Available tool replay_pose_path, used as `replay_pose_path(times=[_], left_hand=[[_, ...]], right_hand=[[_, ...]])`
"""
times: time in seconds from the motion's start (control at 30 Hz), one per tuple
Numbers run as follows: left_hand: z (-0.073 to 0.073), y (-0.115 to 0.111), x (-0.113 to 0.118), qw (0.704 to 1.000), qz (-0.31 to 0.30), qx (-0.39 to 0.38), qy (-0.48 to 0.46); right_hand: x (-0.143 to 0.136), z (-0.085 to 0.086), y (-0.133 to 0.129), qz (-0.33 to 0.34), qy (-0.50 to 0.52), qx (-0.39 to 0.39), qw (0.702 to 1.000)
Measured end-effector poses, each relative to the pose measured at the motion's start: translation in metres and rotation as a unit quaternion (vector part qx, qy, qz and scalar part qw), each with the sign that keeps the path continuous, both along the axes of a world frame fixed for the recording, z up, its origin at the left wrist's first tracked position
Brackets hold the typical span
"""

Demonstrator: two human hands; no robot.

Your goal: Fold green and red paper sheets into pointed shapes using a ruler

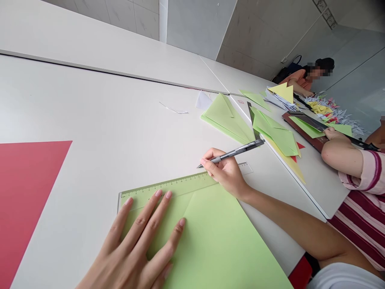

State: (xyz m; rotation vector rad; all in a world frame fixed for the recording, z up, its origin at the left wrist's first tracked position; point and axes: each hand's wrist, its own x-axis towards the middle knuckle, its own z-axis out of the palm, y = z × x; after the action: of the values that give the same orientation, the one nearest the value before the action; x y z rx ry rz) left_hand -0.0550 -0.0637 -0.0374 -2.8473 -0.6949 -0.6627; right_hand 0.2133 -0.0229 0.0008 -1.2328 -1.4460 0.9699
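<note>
A large green sheet lies on the white table, with a clear ruler along its upper edge. My left hand rests with fingers spread, its fingertips on the ruler's left part and on the sheet. A grey pen is pinched in my right hand, its tip pointing left just above the ruler's edge. The right hand covers part of the ruler, whose right end shows beyond it.
Red paper lies at left. Stacked green folded sheets and more green pieces are beyond my right hand. At right, a person's hand is at a paper cutter; another person sits farther back.
</note>
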Motion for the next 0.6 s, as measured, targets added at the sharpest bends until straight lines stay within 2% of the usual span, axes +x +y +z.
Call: replay_pose_path(times=[0.13,0.3,0.6], left_hand=[[0.0023,-0.0004,0.0006,1.000,-0.002,-0.003,-0.001],[0.0055,-0.0007,0.0002,1.000,-0.004,-0.008,-0.002],[0.0090,0.0001,0.0009,1.000,-0.009,-0.014,-0.003]], right_hand=[[0.0007,-0.0007,0.0003,-0.001,-0.004,0.000,1.000],[0.0010,-0.0009,0.0004,-0.016,-0.056,0.026,0.998],[-0.0002,0.0019,0.0003,-0.008,-0.057,0.008,0.998]])
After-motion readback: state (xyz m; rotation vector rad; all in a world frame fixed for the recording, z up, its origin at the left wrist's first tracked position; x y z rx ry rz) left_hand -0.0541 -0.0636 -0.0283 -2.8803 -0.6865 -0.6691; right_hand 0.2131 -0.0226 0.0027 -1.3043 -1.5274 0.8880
